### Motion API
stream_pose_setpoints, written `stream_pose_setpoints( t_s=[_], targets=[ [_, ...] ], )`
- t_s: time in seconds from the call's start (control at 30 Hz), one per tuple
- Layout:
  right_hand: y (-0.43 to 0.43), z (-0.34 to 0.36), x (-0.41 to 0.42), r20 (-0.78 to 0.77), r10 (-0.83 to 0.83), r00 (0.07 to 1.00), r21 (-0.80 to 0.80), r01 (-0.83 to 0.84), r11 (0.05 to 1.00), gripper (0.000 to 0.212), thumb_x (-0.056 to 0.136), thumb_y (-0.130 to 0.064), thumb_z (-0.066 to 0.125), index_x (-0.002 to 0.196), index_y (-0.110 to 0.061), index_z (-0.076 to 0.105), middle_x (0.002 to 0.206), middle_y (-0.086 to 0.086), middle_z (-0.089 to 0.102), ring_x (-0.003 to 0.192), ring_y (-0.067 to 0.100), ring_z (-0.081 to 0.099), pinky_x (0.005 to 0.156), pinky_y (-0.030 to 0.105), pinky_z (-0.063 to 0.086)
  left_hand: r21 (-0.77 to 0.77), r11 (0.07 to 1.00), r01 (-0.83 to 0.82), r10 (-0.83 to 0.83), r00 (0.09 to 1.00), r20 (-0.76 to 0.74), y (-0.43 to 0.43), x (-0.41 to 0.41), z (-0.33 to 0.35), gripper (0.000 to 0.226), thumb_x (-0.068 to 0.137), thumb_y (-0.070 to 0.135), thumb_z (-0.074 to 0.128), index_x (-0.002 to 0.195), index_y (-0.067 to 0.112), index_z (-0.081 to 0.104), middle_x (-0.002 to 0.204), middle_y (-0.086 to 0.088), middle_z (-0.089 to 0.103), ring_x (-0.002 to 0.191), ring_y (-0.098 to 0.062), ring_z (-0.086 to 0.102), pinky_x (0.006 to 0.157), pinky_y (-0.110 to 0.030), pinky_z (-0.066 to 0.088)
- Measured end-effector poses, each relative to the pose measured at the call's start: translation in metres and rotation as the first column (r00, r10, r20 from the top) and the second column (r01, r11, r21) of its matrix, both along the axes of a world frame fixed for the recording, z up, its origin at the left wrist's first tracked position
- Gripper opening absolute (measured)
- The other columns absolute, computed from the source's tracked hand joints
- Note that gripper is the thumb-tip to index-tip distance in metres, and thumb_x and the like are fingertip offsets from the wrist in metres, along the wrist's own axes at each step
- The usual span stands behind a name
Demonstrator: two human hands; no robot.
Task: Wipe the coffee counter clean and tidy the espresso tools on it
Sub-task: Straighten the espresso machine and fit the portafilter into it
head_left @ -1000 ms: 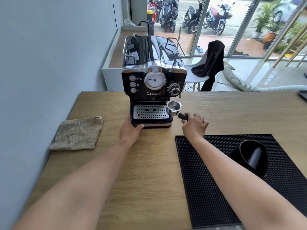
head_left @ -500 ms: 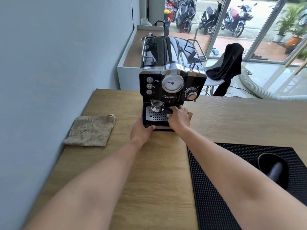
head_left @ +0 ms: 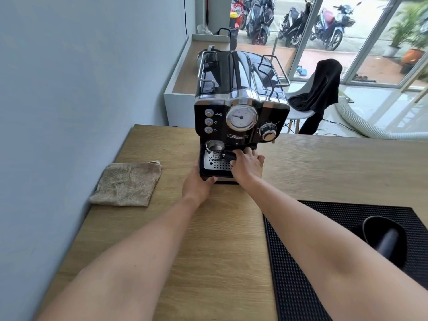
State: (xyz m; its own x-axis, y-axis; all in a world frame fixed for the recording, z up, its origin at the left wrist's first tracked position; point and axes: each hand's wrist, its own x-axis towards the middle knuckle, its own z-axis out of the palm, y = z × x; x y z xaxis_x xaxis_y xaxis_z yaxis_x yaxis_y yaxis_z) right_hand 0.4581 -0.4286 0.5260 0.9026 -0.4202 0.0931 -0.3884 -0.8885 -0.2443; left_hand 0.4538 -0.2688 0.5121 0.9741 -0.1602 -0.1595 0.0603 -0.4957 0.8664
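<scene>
A black espresso machine stands at the back of the wooden counter. My right hand grips the black handle of the portafilter, whose metal basket sits over the left side of the drip tray, under the machine's front. My left hand rests against the machine's base at its front left corner. A folded beige cloth lies on the counter by the wall, left of the machine.
A black rubber mat covers the counter's right front, with a black knock box on it. The grey wall runs along the left edge. Behind the counter are a white chair with a black garment and a glass front.
My right hand carried the portafilter from the machine's right side leftward, over the drip tray under the front. My left hand stayed on the base. The view shifted left.
</scene>
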Motion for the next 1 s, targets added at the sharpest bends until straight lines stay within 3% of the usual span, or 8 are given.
stream_pose_setpoints(
  t_s=[0.33,0.53,0.7,0.83,1.0],
  targets=[
    [-0.001,0.014,-0.005,-0.052,0.047,0.998,-0.051,-0.050,0.997,0.040,0.093,-0.026,0.055,0.133,-0.023,0.051,0.126,0.004,0.057,0.122,0.026,0.046,0.105,0.043,0.024,0.101,0.993,0.069,-0.064,0.997,-0.046,0.004,0.005,0.008,0.069,0.090,0.025,0.068,0.149,0.030,0.033,0.136,0.006,0.059,0.128,-0.020,0.052,0.095,-0.027,0.040],
    [-0.002,0.019,-0.028,-0.035,-0.001,0.999,-0.052,-0.001,0.999,0.052,0.094,-0.028,0.057,0.142,-0.023,0.040,0.136,0.005,0.049,0.130,0.026,0.039,0.106,0.046,0.023,0.174,0.982,0.078,-0.062,0.993,-0.097,0.008,0.004,0.019,0.079,0.092,0.028,0.066,0.156,0.018,0.021,0.143,-0.003,0.054,0.132,-0.025,0.049,0.105,-0.034,0.040],
    [-0.005,0.022,-0.057,-0.012,-0.087,0.996,-0.039,0.086,0.995,0.048,0.095,-0.026,0.052,0.141,-0.025,0.040,0.143,0.006,0.043,0.131,0.026,0.036,0.103,0.044,0.025,0.191,0.980,0.060,-0.050,0.997,-0.053,0.016,-0.016,0.028,0.058,0.096,0.021,0.059,0.149,0.014,0.038,0.142,-0.010,0.054,0.132,-0.029,0.048,0.103,-0.032,0.039],
    [-0.001,0.026,-0.086,0.041,-0.174,0.984,0.012,0.174,0.985,0.045,0.097,-0.026,0.049,0.142,-0.026,0.043,0.138,0.008,0.046,0.127,0.027,0.037,0.099,0.042,0.027,0.188,0.978,0.087,-0.079,0.996,-0.051,0.024,-0.035,0.028,0.055,0.094,0.025,0.056,0.147,0.022,0.043,0.147,-0.003,0.050,0.133,-0.024,0.047,0.106,-0.034,0.039],
    [0.007,0.025,-0.128,0.069,-0.255,0.965,0.101,0.247,0.964,0.040,0.100,-0.028,0.045,0.140,-0.027,0.049,0.138,0.008,0.047,0.130,0.027,0.037,0.103,0.041,0.027,0.165,0.973,0.159,-0.152,0.987,-0.055,0.029,-0.067,0.026,0.037,0.093,0.029,0.057,0.129,0.025,0.062,0.130,0.001,0.062,0.115,-0.019,0.060,0.093,-0.026,0.043]
  ],
)
